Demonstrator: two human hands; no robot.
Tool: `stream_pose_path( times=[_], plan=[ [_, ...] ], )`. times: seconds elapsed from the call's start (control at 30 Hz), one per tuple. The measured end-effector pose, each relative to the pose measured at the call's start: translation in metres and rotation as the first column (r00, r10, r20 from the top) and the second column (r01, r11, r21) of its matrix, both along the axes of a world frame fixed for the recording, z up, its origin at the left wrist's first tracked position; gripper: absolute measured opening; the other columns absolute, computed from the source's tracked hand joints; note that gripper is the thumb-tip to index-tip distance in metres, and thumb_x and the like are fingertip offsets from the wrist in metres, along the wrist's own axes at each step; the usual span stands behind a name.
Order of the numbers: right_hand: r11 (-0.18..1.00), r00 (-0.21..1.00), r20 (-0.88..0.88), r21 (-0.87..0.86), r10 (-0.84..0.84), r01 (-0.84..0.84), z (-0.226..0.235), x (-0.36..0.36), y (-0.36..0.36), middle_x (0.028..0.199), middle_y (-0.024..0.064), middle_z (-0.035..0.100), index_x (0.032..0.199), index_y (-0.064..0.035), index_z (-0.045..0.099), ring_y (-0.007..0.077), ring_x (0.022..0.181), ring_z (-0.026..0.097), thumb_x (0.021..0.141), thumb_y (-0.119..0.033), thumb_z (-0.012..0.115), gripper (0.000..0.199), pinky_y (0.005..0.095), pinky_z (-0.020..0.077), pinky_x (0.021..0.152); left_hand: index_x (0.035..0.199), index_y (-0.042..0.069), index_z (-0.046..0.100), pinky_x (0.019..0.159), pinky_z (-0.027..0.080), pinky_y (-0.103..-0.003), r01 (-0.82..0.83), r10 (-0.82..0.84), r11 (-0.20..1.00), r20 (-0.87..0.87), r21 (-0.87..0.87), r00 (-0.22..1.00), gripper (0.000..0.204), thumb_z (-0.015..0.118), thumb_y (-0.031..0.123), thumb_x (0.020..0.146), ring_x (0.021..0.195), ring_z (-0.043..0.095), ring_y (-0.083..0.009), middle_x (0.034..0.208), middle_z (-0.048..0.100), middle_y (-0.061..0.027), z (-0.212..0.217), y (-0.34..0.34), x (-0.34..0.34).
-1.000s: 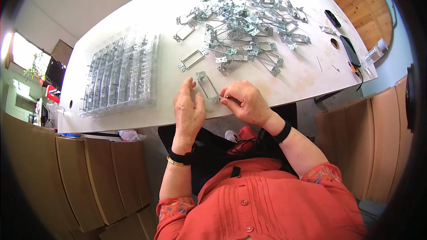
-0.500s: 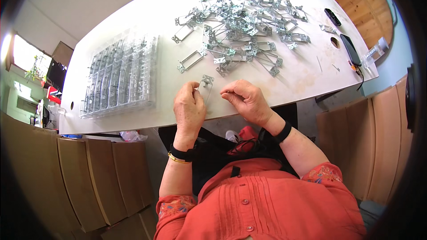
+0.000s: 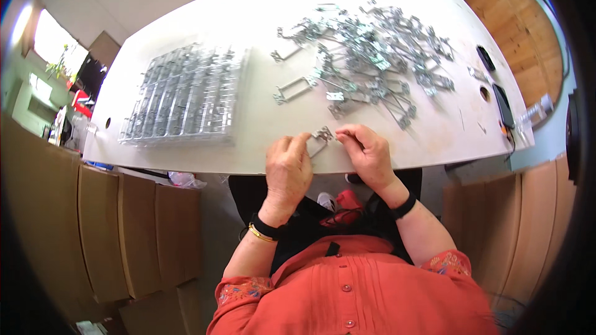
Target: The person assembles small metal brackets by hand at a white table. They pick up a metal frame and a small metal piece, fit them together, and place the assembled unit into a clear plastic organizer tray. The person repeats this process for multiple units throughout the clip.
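A white table is shown, on which a heap of silver-grey metal clips is spread. A clear plastic tray, filled with rows of silver-grey parts, is seen beside it. A small silver-grey metal piece is shown between the left hand and the right hand. An orange-red shirt with flower-patterned cuffs is worn. Black bands and a gold bangle are seen at the wrists. Brown cardboard boxes and black flat devices are also shown.
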State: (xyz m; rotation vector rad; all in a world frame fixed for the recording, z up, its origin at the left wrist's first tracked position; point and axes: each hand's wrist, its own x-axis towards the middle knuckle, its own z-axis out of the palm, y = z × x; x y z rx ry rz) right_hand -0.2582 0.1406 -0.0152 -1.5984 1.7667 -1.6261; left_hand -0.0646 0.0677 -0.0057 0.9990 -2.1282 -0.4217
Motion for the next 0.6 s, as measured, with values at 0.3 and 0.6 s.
stream_pose_path(
  times=[0.3,0.6],
  plan=[
    [0.999,0.973,-0.228,0.006,0.036,-0.036,0.007,0.004,0.000,0.104,0.0131,0.078,0.111,-0.0062,0.079,0.0348,0.096,0.074,0.099,-0.003,0.081,0.013,0.0434,0.0593,0.085,0.139,0.000,0.069,0.105,0.052,-0.051,0.066,-0.051,0.975,0.075,-0.213,0.996,0.048,0.082,0.011,0.094,0.117,0.068,-0.0388,0.126,0.071,-0.0197,-0.005,0.015,0.005],
    [0.999,0.957,-0.285,0.027,0.048,-0.042,0.008,0.006,0.001,0.105,0.0133,0.079,0.115,-0.0035,0.079,0.0340,0.096,0.074,0.097,0.002,0.078,0.019,0.0427,0.0587,0.085,0.141,-0.001,0.068,0.108,0.052,-0.051,0.033,-0.034,0.990,-0.002,-0.136,0.999,0.055,0.086,0.014,0.092,0.121,0.068,-0.0397,0.130,0.072,-0.0201,-0.013,0.008,0.006]
  ],
)
